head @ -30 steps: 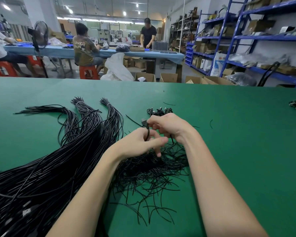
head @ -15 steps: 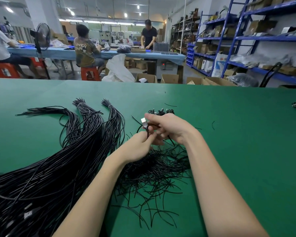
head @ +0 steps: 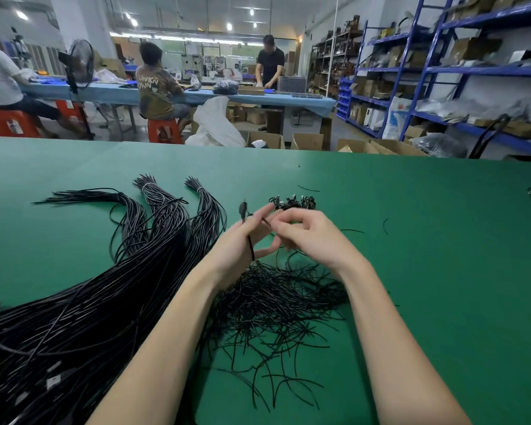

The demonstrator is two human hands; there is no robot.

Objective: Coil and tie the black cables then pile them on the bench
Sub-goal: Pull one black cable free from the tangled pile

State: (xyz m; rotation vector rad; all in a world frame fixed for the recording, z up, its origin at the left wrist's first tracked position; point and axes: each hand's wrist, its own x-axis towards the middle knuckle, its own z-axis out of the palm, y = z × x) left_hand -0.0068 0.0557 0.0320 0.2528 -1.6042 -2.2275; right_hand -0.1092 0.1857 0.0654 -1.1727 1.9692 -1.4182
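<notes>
While the thin coiled black cable (head: pixel 250 240) runs upright across your left hand (head: pixel 242 243), plug end above the fingers, your curled right hand (head: pixel 307 233) pinches a thin black tie at its top. Finished coiled bundles (head: pixel 293 203) lie just beyond; open green bench (head: pixel 426 240) spreads rightward, loose ties (head: pixel 276 308) beneath.
</notes>
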